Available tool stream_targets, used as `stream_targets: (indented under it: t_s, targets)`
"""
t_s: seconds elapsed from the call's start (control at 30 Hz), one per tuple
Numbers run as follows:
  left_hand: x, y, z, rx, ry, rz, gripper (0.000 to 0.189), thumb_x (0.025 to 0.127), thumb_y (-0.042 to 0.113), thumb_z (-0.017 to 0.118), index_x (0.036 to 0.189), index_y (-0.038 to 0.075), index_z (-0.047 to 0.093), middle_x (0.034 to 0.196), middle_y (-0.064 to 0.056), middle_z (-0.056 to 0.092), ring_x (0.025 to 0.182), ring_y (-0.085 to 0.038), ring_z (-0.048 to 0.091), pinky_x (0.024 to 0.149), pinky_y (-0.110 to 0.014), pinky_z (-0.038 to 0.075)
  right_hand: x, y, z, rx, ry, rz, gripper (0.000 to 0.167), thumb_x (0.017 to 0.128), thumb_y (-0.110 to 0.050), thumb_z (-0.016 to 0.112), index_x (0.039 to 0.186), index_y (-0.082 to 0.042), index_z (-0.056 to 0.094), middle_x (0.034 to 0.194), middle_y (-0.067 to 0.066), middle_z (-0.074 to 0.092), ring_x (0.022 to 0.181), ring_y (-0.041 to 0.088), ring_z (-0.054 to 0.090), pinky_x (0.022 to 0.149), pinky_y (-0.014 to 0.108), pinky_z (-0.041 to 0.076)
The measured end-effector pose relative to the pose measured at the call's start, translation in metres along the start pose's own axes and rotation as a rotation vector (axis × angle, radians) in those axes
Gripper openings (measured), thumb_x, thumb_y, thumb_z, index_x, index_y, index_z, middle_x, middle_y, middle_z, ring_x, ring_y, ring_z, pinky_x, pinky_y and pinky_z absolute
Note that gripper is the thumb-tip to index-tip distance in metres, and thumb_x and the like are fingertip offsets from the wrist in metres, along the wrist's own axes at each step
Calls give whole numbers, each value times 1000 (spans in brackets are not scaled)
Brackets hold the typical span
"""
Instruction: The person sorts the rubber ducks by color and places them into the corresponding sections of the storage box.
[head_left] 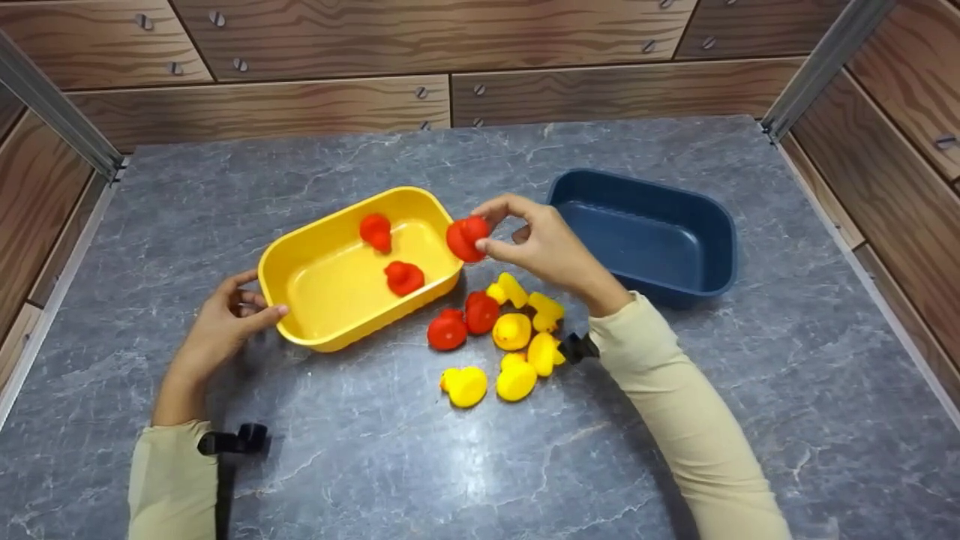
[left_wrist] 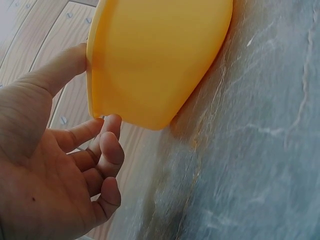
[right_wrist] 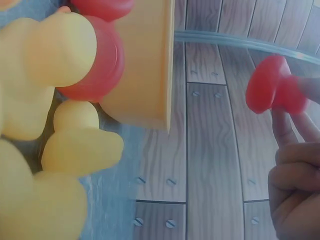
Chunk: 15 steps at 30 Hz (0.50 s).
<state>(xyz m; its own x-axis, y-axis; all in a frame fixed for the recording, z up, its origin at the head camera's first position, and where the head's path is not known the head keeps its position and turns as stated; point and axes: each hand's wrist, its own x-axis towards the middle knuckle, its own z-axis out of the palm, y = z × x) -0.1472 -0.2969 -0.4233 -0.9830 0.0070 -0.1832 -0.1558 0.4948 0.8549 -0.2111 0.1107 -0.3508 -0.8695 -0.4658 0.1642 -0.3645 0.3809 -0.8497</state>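
My right hand pinches a red rubber duck between thumb and fingertips, held up at the right end of a yellow tub. In the right wrist view the same duck sits in the fingertips, above the level of the tub's rim. My left hand grips the tub's left end, thumb at the near corner and fingers round the outside; its lower fingers curl free in the left wrist view. Two red ducks, one at the back and one nearer, lie inside the tub.
Two red ducks and several yellow ducks lie grouped on the grey marbled table, right of the tub. Behind my right forearm stands a dark blue tub. Wood-patterned walls enclose the back and sides.
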Motion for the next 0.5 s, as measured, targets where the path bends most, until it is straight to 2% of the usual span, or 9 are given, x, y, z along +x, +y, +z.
stream_targets:
  t_s: [0.1,0.23,0.4,0.5]
  targets:
    - [0,-1,0,7,-1,-2,78,90,28,68,149,1,25,101,2,50,81,-3,48,69,-15,44,8,1,4,24,34,20,31,87,-20,70,117,-12,64,105,5,64,96,14,56,71,24,47]
    - [0,-1,0,10,6,-3,77,90,29,69,149,2,26,101,2,51,81,-3,48,68,-16,44,19,-1,12,15,75,30,32,87,-20,70,117,-13,63,105,4,65,94,11,56,68,24,45]
    - [0,-1,0,5,2,-8,78,90,28,69,149,1,26,100,3,51,81,-3,48,68,-16,44,32,-6,18,-33,101,46,31,88,-21,69,118,-15,63,103,4,66,58,10,46,54,21,40]
    - [1,-2,0,4,2,-6,78,90,28,68,149,1,26,100,3,51,80,-2,48,68,-16,44,39,-8,19,-37,99,76,31,89,-20,68,119,-16,62,103,4,65,49,11,37,51,21,38]
